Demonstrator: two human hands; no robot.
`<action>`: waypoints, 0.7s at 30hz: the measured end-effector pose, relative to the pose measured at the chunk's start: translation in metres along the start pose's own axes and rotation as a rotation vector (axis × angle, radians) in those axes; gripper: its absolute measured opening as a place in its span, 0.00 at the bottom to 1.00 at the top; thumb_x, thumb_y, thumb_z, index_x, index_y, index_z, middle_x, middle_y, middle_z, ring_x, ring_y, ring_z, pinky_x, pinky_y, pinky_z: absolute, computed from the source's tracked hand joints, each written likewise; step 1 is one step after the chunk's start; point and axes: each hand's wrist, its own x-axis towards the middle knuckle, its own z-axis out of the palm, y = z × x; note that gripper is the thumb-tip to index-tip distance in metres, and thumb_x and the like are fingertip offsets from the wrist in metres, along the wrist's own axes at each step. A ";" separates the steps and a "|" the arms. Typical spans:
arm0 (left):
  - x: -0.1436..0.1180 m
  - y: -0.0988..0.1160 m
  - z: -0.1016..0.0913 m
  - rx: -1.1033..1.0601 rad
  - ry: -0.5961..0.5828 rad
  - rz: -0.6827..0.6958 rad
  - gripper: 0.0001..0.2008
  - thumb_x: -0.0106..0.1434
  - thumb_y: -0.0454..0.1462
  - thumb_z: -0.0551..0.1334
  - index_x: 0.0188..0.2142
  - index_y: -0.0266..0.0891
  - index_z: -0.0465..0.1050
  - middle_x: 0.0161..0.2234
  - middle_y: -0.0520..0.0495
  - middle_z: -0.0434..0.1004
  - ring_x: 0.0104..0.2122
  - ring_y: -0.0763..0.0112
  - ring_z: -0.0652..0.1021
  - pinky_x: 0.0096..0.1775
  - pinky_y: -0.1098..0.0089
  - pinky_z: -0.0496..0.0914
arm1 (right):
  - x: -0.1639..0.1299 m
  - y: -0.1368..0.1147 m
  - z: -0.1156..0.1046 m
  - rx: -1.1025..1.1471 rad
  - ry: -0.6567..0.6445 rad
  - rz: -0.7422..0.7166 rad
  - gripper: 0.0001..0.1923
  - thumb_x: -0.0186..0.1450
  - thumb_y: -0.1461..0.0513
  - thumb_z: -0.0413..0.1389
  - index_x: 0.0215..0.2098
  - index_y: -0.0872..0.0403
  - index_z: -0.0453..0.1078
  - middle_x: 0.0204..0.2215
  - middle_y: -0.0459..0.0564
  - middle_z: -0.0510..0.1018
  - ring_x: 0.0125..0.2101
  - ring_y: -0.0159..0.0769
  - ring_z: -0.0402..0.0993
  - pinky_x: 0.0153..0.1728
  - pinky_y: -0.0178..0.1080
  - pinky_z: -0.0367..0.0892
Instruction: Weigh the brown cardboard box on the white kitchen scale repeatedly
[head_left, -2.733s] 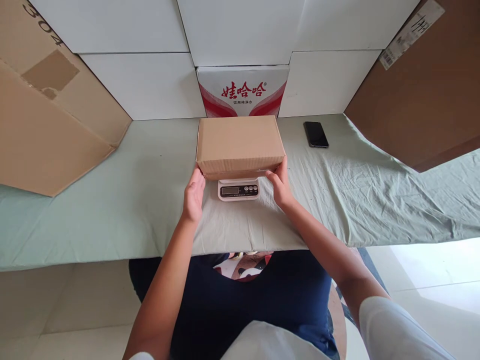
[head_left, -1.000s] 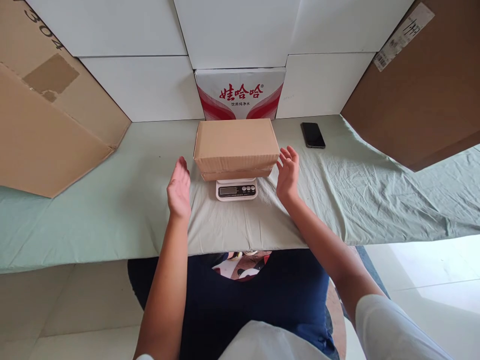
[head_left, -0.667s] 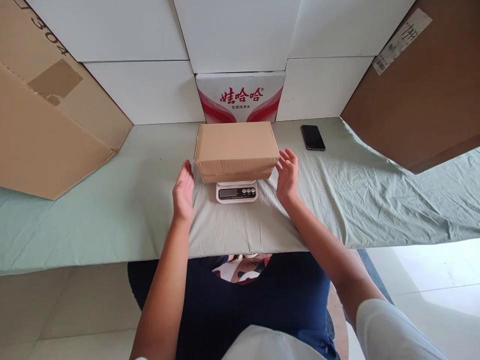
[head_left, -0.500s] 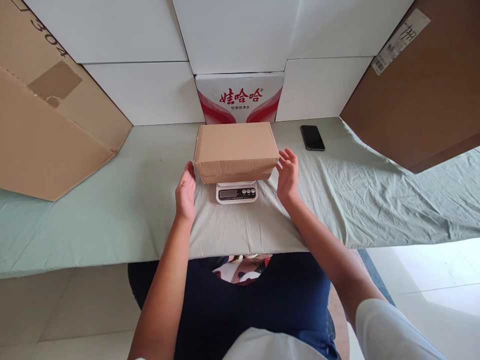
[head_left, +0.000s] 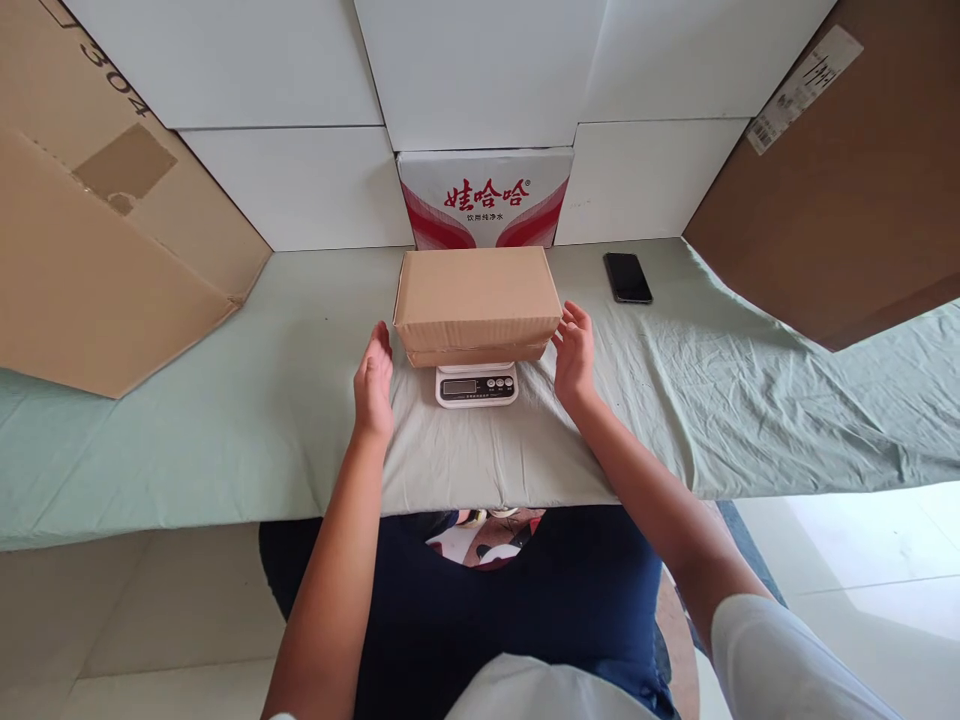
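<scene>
A closed brown cardboard box [head_left: 477, 298] rests on a small white digital scale [head_left: 477, 384], whose display and buttons show below the box's front edge. My left hand [head_left: 373, 384] stands with fingers apart just left of the box, a small gap away from it. At the box's right front corner is my right hand [head_left: 574, 350], fingers spread, very near or just touching the cardboard. Neither hand holds anything.
A pale green cloth [head_left: 225, 400] covers the table. A black phone [head_left: 628, 277] lies at the back right. A red-and-white printed carton [head_left: 485, 198] stands behind the box against white boxes. Large cardboard sheets lean at the left [head_left: 97, 250] and right [head_left: 847, 200].
Both hands let go of the box, drew apart, then came back in toward its sides. The box stays on the scale.
</scene>
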 end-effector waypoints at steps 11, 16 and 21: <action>0.000 0.003 0.002 0.011 -0.002 0.006 0.49 0.70 0.71 0.60 0.77 0.45 0.70 0.82 0.39 0.59 0.83 0.48 0.56 0.83 0.53 0.53 | 0.001 0.000 0.002 -0.043 -0.022 0.045 0.25 0.62 0.49 0.58 0.56 0.42 0.69 0.60 0.49 0.77 0.62 0.46 0.75 0.70 0.56 0.66; 0.000 0.003 0.001 0.004 -0.007 -0.013 0.49 0.69 0.72 0.60 0.77 0.48 0.71 0.82 0.41 0.59 0.83 0.49 0.56 0.82 0.54 0.54 | 0.001 -0.002 0.004 -0.044 0.012 0.074 0.23 0.62 0.48 0.59 0.53 0.42 0.71 0.63 0.47 0.76 0.63 0.46 0.74 0.70 0.55 0.66; 0.000 0.003 0.002 0.006 -0.025 -0.008 0.49 0.69 0.72 0.60 0.77 0.46 0.70 0.82 0.39 0.60 0.83 0.48 0.56 0.82 0.54 0.54 | 0.002 0.000 0.003 -0.055 0.009 0.089 0.20 0.64 0.49 0.58 0.53 0.42 0.72 0.62 0.46 0.77 0.60 0.44 0.75 0.68 0.52 0.68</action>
